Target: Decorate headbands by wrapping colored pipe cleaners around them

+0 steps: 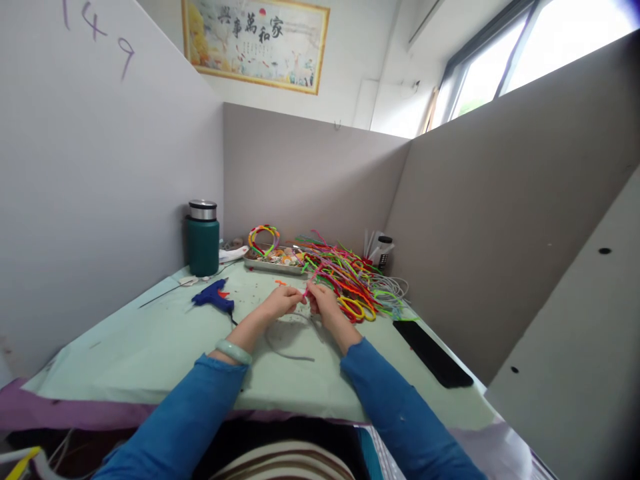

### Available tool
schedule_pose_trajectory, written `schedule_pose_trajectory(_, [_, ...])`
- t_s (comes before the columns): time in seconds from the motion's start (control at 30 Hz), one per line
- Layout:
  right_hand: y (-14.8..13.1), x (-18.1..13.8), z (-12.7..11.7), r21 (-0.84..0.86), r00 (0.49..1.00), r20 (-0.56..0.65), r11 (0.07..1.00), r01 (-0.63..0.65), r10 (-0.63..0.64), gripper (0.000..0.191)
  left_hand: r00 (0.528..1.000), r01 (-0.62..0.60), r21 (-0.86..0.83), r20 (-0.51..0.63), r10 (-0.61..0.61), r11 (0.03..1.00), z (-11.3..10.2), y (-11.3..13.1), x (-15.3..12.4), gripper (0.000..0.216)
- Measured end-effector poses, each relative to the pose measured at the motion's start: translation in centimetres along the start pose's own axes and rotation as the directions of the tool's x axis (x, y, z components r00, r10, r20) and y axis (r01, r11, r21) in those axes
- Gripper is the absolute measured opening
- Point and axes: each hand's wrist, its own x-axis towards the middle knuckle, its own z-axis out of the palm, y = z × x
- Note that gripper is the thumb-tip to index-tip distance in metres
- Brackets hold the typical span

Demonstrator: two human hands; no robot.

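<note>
grip pinched: left hand [283, 301], right hand [323, 301] seemingly hold a pink pipe cleaner [306, 291] over green table [150, 347], grey partitions [310, 173].

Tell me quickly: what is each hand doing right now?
Left hand: closed, pinching the pink pipe cleaner.
Right hand: closed on the same pipe cleaner.

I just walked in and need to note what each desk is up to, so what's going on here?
A person in blue sleeves sits at a table covered in pale green. Their left hand and right hand meet near its middle, fingers pinched on what looks like a pink pipe cleaner. A bright pile of pipe cleaners lies just behind the right hand. A thin grey hoop lies below the hands, and a blue glue gun sits to their left, untouched.
</note>
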Motion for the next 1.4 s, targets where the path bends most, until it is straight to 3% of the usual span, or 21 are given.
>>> schedule_pose_trajectory(0.1, [-0.7, -0.4, -0.1, 0.144, 0.978, 0.197, 0.985, -0.099, 0.069, 0.037, 0.997, 0.065, -0.166, 0.041, -0.059, 0.984, -0.5, -0.1, -0.2, 0.023])
schedule_pose_trajectory(0.17, [-0.8, -0.5, -0.2, 0.182, 0.961, 0.273, 0.979, -0.09, 0.037, 0.035, 0.995, 0.08, -0.238, 0.085, -0.061, 0.968, -0.7, -0.3, -0.2, 0.023])
schedule_pose_trajectory(0.4, [-0.4, -0.3, -0.2, 0.077, 0.972, 0.191, 0.989, 0.127, -0.14, 0.027, 0.982, 0.111, -0.289, 0.178, -0.061, 0.951, -0.7, -0.3, -0.4, 0.029])
schedule_pose_trajectory(0.5, [-0.2, -0.1, -0.2, -0.09, 0.972, 0.134, 0.974, 0.208, -0.195, 0.028, 0.99, 0.064, -0.188, 0.137, -0.038, 0.98, -0.4, -0.2, -0.2, 0.031])
schedule_pose_trajectory(0.6, [0.3, 0.2, -0.1, -0.327, 0.953, -0.033, 0.904, 0.274, -0.301, 0.027, 0.999, -0.049, 0.055, 0.023, 0.048, 0.997, 0.0, -0.5, 0.1, 0.026])
schedule_pose_trajectory(0.7, [0.8, 0.6, 0.0, -0.486, 0.92, -0.134, 0.834, 0.262, -0.368, 0.023, 0.967, -0.158, 0.418, -0.119, 0.226, 0.895, 0.3, -1.2, 0.6, 0.024])
schedule_pose_trajectory(0.8, [1.2, 1.0, -0.1, -0.46, 0.915, -0.183, 0.854, 0.243, -0.36, 0.025, 0.944, -0.143, 0.535, -0.179, 0.277, 0.833, 0.4, -1.5, 0.8, 0.027])
schedule_pose_trajectory(0.93, [1.0, 1.1, -0.5, -0.224, 0.952, -0.204, 0.957, 0.182, -0.228, 0.028, 0.983, -0.088, 0.326, -0.125, 0.135, 0.941, 0.1, -1.3, 0.9, 0.031])
schedule_pose_trajectory(1.03, [0.4, 0.6, -0.6, -0.049, 0.988, -0.064, 0.989, 0.14, -0.143, 0.032, 0.995, -0.012, 0.086, -0.096, 0.02, 0.996, -0.2, -1.0, 0.8, 0.033])
schedule_pose_trajectory(1.17, [-0.4, -0.3, -0.2, 0.018, 0.981, 0.14, 0.991, 0.13, -0.131, 0.032, 0.997, 0.065, -0.173, -0.037, -0.072, 0.983, -0.6, -0.9, 0.3, 0.035])
schedule_pose_trajectory(1.3, [-0.7, -0.9, -0.1, -0.027, 0.964, 0.204, 0.984, 0.178, -0.169, 0.027, 0.999, 0.037, -0.247, 0.038, -0.028, 0.968, -0.8, -0.9, 0.1, 0.033])
schedule_pose_trajectory(1.4, [-0.6, -0.9, 0.0, -0.064, 0.963, 0.172, 0.973, 0.222, -0.208, 0.024, 0.997, 0.049, -0.169, 0.059, -0.04, 0.984, -0.6, -0.9, 0.2, 0.035])
